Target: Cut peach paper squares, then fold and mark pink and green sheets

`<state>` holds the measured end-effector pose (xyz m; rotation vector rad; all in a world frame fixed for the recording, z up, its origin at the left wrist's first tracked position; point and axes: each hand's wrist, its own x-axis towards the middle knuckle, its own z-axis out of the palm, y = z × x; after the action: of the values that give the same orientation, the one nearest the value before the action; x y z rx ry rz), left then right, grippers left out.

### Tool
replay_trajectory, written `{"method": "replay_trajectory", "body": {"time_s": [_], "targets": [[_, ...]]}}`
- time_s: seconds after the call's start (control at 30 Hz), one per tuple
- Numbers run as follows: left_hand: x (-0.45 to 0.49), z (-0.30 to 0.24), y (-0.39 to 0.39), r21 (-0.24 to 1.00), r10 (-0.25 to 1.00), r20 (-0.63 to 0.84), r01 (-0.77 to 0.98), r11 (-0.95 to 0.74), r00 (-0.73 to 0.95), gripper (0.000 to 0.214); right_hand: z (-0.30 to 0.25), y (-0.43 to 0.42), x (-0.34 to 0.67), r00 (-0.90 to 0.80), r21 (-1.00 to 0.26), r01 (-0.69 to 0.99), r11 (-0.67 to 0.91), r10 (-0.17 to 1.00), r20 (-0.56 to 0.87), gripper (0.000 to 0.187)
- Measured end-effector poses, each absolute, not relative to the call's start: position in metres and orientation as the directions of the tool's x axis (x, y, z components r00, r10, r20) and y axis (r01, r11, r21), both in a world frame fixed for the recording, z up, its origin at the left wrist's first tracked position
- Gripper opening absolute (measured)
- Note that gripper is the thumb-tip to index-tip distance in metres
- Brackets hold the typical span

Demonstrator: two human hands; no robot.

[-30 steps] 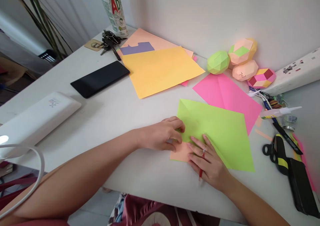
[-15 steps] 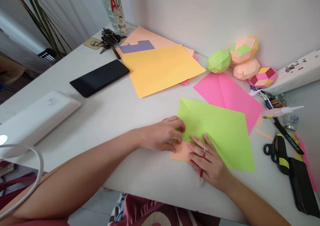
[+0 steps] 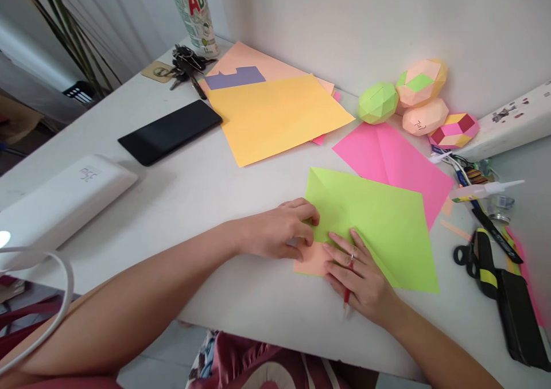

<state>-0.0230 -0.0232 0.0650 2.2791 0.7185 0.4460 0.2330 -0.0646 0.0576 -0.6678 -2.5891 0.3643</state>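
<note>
A small peach paper piece [image 3: 313, 259] lies over the lower left corner of a lime green sheet [image 3: 370, 214]. My left hand [image 3: 286, 229] is at that corner, its fingers curled and the thumb and fingertips closed on the peach piece's left part. From the other side my right hand [image 3: 357, 277] lies across the peach piece and the green sheet, fingers fairly straight and pressing down. A red pencil [image 3: 346, 298] is tucked between its fingers, the tip pointing toward the table's front edge. The peach piece's right end is hidden under my right hand.
Behind the green sheet lie a pink sheet [image 3: 400, 159] and a yellow sheet [image 3: 279, 122]. Faceted paper shapes [image 3: 377, 103] sit against the wall. To the right are scissors [image 3: 467, 256] and a black case [image 3: 519, 320]; to the left, a phone [image 3: 170, 132] and a white power bank [image 3: 69, 205].
Both hands keep the same places on the paper. The whole view has shifted very slightly; nothing is taken up or let go.
</note>
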Motion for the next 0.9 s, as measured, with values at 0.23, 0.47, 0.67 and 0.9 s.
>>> {"method": "replay_trajectory", "body": {"time_s": [0.23, 0.47, 0.67, 0.9], "targets": [[-0.0225, 0.0647, -0.0237, 0.702, 0.599, 0.113, 0.363, -0.613, 0.793, 0.008, 0.0578, -0.0645, 0.2327, -0.790, -0.358, 0.385, 0.851, 0.504, 0.350, 0.017], [-0.0225, 0.0651, -0.0237, 0.690, 0.604, 0.105, 0.379, -0.616, 0.790, 0.007, 0.0570, -0.0649, 0.2329, -0.781, -0.369, 0.392, 0.843, 0.517, 0.350, 0.018], [-0.0227, 0.0648, -0.0238, 0.704, 0.601, 0.095, 0.373, -0.604, 0.794, 0.008, 0.0559, -0.0647, 0.2338, -0.787, -0.362, 0.387, 0.848, 0.509, 0.349, 0.019], [-0.0233, 0.0643, -0.0232, 0.709, 0.597, 0.100, 0.365, -0.604, 0.796, 0.009, 0.0553, -0.0649, 0.2334, -0.792, -0.355, 0.376, 0.856, 0.496, 0.356, 0.019]]}}
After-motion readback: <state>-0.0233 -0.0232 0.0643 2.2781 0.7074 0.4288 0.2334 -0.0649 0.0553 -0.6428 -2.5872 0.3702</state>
